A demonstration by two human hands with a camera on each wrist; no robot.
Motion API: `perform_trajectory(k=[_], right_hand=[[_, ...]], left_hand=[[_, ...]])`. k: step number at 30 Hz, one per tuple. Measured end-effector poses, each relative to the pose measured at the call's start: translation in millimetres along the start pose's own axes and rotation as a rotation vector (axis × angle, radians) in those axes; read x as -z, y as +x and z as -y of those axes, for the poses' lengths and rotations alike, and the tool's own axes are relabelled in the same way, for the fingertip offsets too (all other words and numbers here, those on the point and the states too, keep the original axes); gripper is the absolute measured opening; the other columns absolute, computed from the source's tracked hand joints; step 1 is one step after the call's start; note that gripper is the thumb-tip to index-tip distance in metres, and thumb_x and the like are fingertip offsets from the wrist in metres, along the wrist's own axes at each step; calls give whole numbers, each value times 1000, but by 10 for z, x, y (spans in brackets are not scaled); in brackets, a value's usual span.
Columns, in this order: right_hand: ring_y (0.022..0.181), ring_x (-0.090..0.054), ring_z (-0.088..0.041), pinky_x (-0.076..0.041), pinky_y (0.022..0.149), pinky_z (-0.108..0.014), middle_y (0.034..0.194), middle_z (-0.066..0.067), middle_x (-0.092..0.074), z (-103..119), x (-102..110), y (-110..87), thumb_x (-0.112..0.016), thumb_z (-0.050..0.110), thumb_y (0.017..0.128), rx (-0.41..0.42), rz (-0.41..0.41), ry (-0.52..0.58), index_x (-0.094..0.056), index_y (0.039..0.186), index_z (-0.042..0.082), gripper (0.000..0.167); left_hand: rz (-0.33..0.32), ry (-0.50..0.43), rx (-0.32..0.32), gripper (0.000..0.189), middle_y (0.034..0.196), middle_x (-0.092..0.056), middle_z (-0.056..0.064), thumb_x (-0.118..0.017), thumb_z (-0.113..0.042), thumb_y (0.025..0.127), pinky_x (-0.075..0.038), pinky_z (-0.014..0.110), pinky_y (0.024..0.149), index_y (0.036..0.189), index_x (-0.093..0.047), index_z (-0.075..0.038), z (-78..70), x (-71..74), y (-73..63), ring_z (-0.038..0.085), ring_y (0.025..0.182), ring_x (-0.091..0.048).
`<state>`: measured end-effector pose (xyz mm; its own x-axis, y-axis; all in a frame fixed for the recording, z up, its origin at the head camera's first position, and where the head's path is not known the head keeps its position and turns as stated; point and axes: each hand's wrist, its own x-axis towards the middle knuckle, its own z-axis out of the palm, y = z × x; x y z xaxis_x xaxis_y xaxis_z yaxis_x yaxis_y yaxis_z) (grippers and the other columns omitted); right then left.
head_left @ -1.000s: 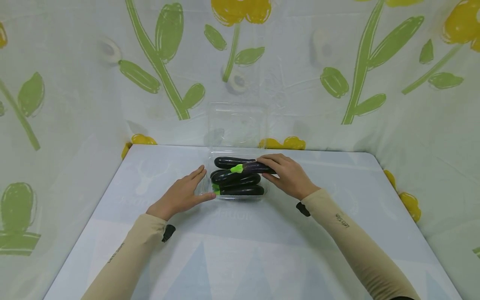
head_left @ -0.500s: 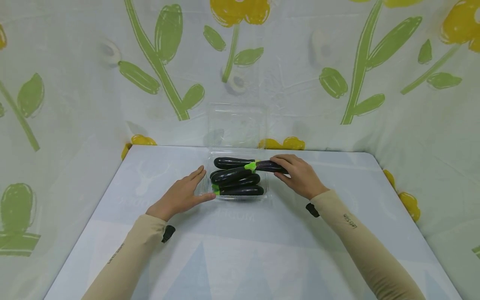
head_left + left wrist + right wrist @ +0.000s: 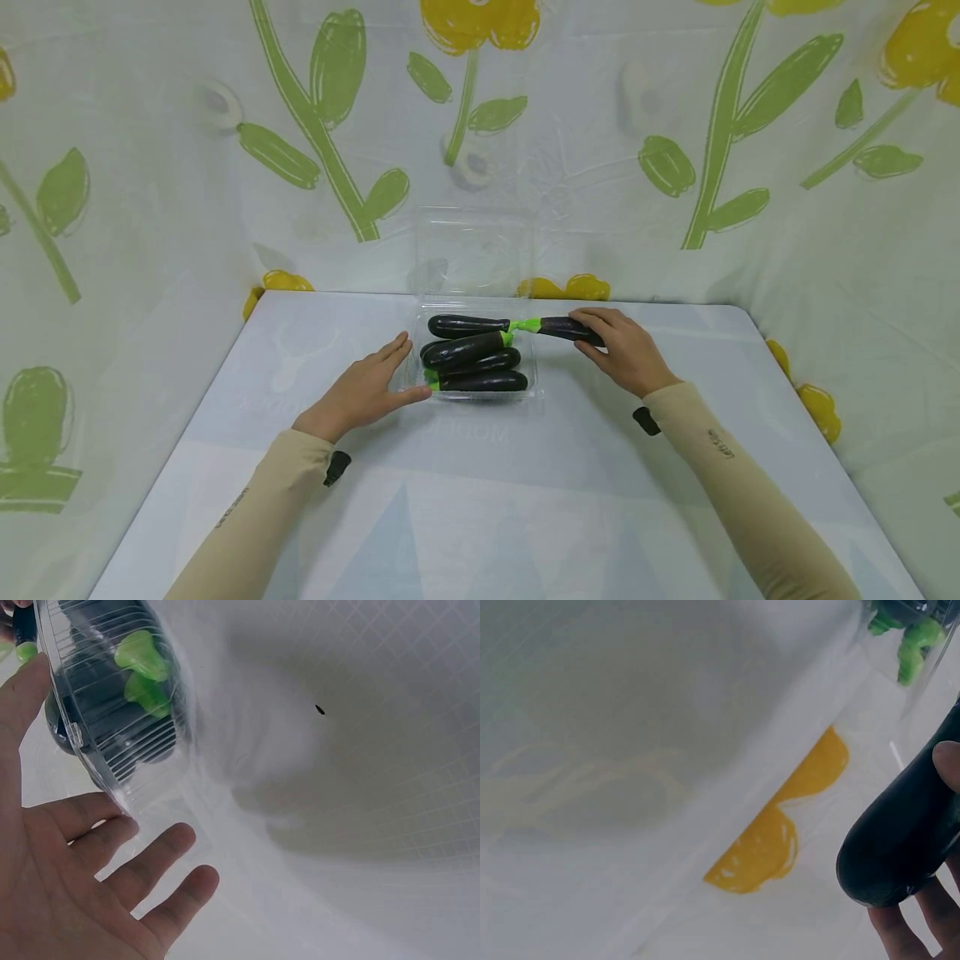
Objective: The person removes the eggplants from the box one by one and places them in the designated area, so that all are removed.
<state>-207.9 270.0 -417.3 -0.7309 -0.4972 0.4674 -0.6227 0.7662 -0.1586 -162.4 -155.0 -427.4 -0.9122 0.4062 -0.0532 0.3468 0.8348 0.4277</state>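
Observation:
My right hand [image 3: 618,350] grips a dark purple eggplant [image 3: 564,327] by its thick end, its green cap pointing left over the right rim of a clear plastic box [image 3: 534,367]. In the right wrist view, the thumb lies along the held eggplant [image 3: 900,825], with fingers beneath it. Several more eggplants [image 3: 480,381] lie stacked in the box, some with green caps showing. At the box's left side my left hand [image 3: 360,392] stays with fingers spread. In the left wrist view its fingertips meet the box's ribbed wall [image 3: 135,750].
The box's transparent lid [image 3: 476,250] stands raised behind it, near the flower-print curtain [image 3: 585,167]. A pale printed table [image 3: 480,500] extends in front and to both sides, with its back edge just beyond the box.
My right hand has moved right with the eggplant, drawing it off the stack and mostly past the box's right rim. The left hand has stayed in place.

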Motion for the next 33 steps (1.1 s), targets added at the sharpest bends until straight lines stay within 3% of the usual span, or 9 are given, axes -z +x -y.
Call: perform_trajectory(k=[15,33], right_hand=[[123,-57,-34,-48,100,-54,136,-13,-61,-255,92,-159,-80,14,89,-106,-1,0,-61,139,9,53],[124,-55,-36,-47,102,-56,136,-15,-60,-466,27,-253,-80,13,89,-176,89,-14,-62,137,7,52]], left_hand=[[-7,-11,-6,102,168,-18,12,-59,-70,91,-28,57,118,160,-25,-2,2,-11,-11,38,149,-29],[-7,-11,7,101,168,-18,12,-60,-68,91,-28,57,118,160,-25,-2,-18,-17,-22,37,149,-28]])
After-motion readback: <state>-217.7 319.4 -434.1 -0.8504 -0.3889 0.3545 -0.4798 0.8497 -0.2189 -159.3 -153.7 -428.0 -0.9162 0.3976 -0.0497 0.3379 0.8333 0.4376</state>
